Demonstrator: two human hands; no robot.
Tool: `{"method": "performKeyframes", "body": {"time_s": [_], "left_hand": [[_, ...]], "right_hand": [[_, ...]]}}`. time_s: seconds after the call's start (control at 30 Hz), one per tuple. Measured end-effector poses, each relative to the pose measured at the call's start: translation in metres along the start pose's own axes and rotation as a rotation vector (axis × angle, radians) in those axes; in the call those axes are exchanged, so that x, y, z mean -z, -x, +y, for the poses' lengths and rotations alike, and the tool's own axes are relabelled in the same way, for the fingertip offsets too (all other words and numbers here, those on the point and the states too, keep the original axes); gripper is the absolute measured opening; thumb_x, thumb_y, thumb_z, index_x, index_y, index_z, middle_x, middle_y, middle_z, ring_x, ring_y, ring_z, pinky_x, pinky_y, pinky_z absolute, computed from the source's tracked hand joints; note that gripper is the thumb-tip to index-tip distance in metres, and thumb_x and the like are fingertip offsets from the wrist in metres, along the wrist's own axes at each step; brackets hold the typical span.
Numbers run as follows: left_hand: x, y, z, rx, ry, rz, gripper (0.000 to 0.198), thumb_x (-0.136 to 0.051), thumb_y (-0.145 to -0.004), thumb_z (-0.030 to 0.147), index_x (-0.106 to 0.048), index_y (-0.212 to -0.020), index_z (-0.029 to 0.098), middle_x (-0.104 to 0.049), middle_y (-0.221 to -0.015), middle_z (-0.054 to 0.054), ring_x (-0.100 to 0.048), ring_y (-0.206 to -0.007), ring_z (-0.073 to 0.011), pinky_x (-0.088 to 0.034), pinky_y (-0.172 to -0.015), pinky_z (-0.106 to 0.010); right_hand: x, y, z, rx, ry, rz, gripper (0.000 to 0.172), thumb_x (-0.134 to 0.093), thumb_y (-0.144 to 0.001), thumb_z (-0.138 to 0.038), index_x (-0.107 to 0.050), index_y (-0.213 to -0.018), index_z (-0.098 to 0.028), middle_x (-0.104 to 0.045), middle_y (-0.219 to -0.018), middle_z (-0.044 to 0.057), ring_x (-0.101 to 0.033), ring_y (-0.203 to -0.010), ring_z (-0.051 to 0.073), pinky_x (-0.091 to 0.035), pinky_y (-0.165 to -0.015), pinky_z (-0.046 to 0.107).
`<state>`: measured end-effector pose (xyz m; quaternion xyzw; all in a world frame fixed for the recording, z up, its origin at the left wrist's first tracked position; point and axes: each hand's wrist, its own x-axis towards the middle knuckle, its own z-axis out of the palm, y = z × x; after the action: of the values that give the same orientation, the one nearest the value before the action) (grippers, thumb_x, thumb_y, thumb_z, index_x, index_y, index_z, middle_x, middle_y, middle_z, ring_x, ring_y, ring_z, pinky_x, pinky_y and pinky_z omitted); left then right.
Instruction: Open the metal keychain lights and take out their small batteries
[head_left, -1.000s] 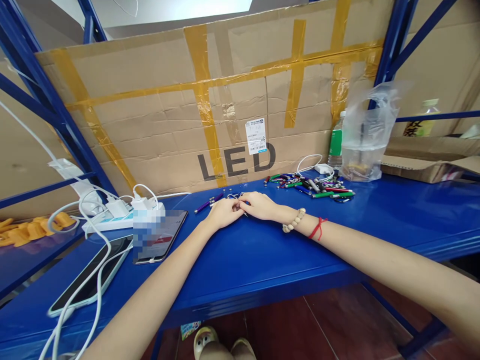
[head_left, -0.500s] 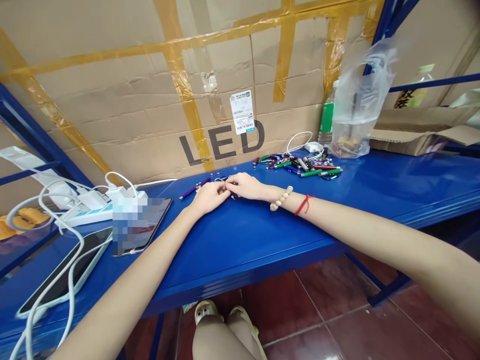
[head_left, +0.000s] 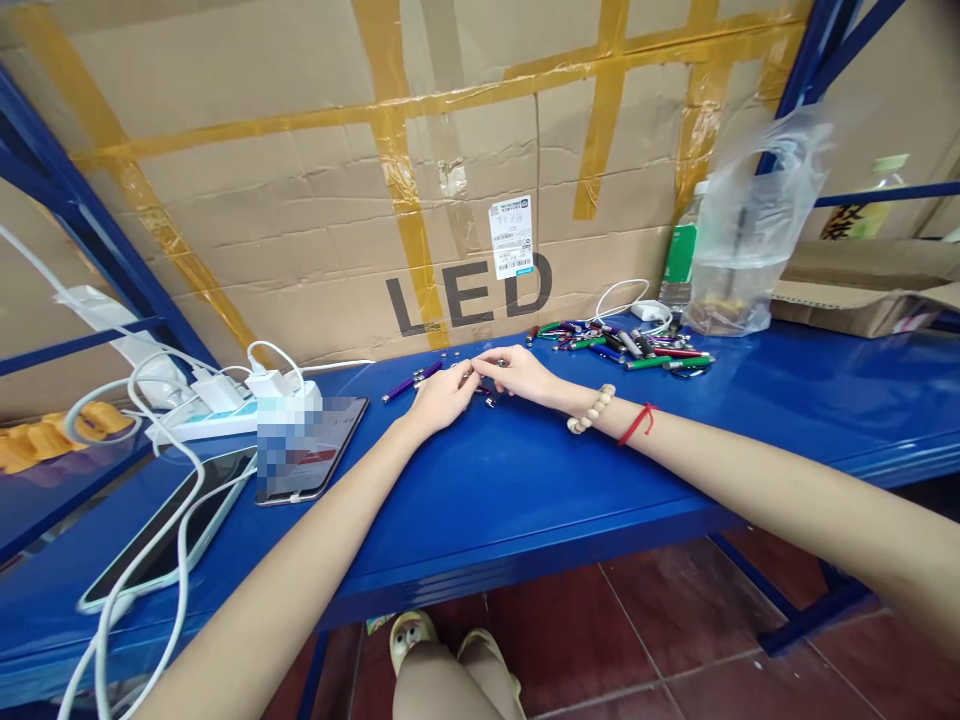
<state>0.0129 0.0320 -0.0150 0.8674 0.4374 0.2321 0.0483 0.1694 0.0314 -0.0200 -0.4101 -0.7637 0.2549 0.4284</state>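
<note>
My left hand (head_left: 444, 398) and my right hand (head_left: 519, 376) meet over the middle of the blue shelf, fingertips pinched together. Whatever lies between the fingers is too small and too hidden to name. Small metal parts (head_left: 491, 402) lie just below the right fingers. Left of my left hand is a purple metal tube (head_left: 401, 390), slim like a pen, with small silvery pieces near it. Farther right, beyond my right hand, spreads a pile of pen-like tubes (head_left: 619, 345) in green, red, blue, purple and silver.
A large taped carton (head_left: 285, 220) backs the blue shelf (head_left: 480, 500). On the left are two phones (head_left: 326, 450) (head_left: 172, 530), a white power strip (head_left: 232, 420) and loose white cables. A green-labelled bottle (head_left: 680, 250), a clear plastic bag (head_left: 739, 270) and an open cardboard box (head_left: 847, 300) stand right.
The whole view has shifted, so things appear farther right and slightly lower. My hands stay together at the same place on the shelf, with the fingers slightly rearranged.
</note>
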Motion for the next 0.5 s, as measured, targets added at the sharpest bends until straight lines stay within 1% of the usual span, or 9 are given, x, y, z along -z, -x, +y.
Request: {"method": "performKeyframes", "body": {"time_s": [0.07,0.13,0.23,0.3,0.4,0.5], "left_hand": [[-0.001,0.0,-0.001,-0.01,0.003,0.008,0.031,-0.029,-0.086,0.037,-0.054,-0.093,0.02,-0.06,-0.063,0.001,-0.057,-0.064,-0.0149,-0.036,-0.055,-0.022],[-0.001,0.001,-0.002,-0.013,0.014,0.018,0.031,-0.03,-0.086,0.037,-0.055,-0.089,0.019,-0.059,-0.06,0.002,-0.056,-0.062,-0.0142,-0.035,-0.054,-0.022],[0.0,0.001,-0.004,-0.027,0.058,0.041,0.031,-0.03,-0.086,0.037,-0.056,-0.084,0.019,-0.055,-0.052,0.003,-0.055,-0.057,-0.0127,-0.035,-0.054,-0.021],[0.001,0.001,-0.003,-0.039,0.093,0.051,0.032,-0.03,-0.086,0.037,-0.056,-0.083,0.019,-0.052,-0.048,0.004,-0.054,-0.054,-0.012,-0.036,-0.054,-0.021],[0.003,0.002,-0.002,-0.038,0.114,0.06,0.034,-0.031,-0.086,0.038,-0.058,-0.081,0.019,-0.051,-0.047,0.004,-0.052,-0.051,-0.0115,-0.036,-0.052,-0.02],[0.004,0.003,0.0,-0.034,0.12,0.072,0.034,-0.032,-0.086,0.039,-0.058,-0.08,0.019,-0.052,-0.048,0.004,-0.052,-0.051,-0.011,-0.035,-0.052,-0.02]], "right_hand": [[0.001,0.0,-0.002,-0.024,0.002,0.016,0.032,-0.049,-0.077,-0.038,-0.065,-0.088,-0.013,-0.056,-0.056,0.0,-0.044,-0.043,0.005,-0.037,-0.041,0.016],[0.002,0.001,-0.004,-0.066,-0.032,0.014,0.031,-0.052,-0.075,-0.038,-0.065,-0.089,-0.013,-0.057,-0.057,0.0,-0.045,-0.043,0.005,-0.038,-0.039,0.016],[0.001,0.002,-0.007,-0.117,-0.156,0.004,0.033,-0.056,-0.073,-0.038,-0.064,-0.092,-0.013,-0.062,-0.068,0.003,-0.049,-0.049,0.006,-0.039,-0.039,0.015],[0.0,0.003,-0.009,-0.153,-0.237,0.001,0.033,-0.057,-0.073,-0.038,-0.064,-0.093,-0.013,-0.063,-0.074,0.004,-0.05,-0.052,0.006,-0.038,-0.039,0.014],[0.0,0.004,-0.015,-0.203,-0.279,0.008,0.031,-0.06,-0.071,-0.036,-0.064,-0.091,-0.013,-0.062,-0.072,0.003,-0.047,-0.05,0.004,-0.035,-0.038,0.013],[0.001,0.005,-0.02,-0.237,-0.291,0.02,0.03,-0.061,-0.07,-0.037,-0.064,-0.088,-0.013,-0.062,-0.071,0.003,-0.046,-0.049,0.004,-0.035,-0.039,0.012]]}}
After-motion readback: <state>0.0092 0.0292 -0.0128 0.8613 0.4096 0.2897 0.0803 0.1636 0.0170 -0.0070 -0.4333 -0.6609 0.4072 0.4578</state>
